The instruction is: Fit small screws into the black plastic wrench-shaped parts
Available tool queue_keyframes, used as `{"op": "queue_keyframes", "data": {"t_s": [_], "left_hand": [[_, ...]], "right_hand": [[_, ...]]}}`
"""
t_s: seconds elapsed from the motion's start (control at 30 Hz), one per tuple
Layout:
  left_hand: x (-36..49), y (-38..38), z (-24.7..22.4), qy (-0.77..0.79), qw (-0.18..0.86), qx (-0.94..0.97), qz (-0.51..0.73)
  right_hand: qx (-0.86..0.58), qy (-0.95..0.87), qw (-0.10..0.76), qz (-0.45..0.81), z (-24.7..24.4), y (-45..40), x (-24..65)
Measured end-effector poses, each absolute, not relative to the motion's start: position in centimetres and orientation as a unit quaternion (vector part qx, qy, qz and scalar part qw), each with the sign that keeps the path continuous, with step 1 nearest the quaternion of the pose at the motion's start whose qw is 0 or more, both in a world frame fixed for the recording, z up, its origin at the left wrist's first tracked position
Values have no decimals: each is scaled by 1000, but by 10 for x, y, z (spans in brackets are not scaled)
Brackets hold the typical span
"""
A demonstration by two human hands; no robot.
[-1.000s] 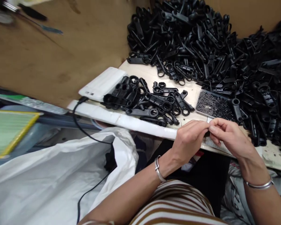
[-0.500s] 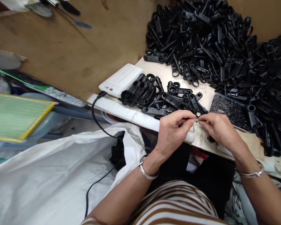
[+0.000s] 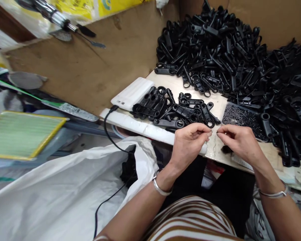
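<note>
- Leftmost, well apart from a shallow, clear plastic tray of tiny dark parts (image 3: 242, 107), sits a pale green panel with a yellow border (image 3: 10, 137).
- A flat white plastic box with a black cable (image 3: 131, 95) lies well left of the tray.
- Nearer the tray, on its left, a loose cluster of black plastic arm-shaped pieces with ringed ends (image 3: 189, 112) covers part of the worktop.
- A person's left hand (image 3: 188, 142), wrist in a silver bangle, is at the tray's near left, thumb and forefinger pinched together; anything between is too small to tell.
- The right hand (image 3: 238, 140), just in front of the tray, pinches likewise, its tips near the left's; its contents are equally unclear.
- Behind and right of the tray rises a big heap of similar black pieces (image 3: 223, 57).
</note>
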State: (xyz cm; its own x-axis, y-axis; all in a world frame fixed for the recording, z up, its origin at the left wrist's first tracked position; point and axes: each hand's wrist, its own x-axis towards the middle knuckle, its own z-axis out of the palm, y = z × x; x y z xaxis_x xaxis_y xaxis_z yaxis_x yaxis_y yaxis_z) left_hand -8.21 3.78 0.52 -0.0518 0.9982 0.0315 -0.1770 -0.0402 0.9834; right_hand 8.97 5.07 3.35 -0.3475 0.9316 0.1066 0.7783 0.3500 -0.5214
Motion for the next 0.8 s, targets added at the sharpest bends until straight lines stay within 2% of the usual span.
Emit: {"op": "queue_keyframes", "data": {"t_s": [0.07,0.17,0.33,0.63,0.8], "left_hand": [[-78,37,6,443,548,442,555],[-71,36,6,429,570,447,540],[-62,33,7,423,579,464,520],[-59,30,7,433,566,479,513],[-56,29,5,412,601,439,526]], "right_hand": [[-532,-778,255,218,34,41,98],[-523,-781,291,176,36,29,100],[-495,-815,288,89,38,21,97],[-489,-828,269,50,33,14,97],[-493,-802,323,100,31,13,95]]}}
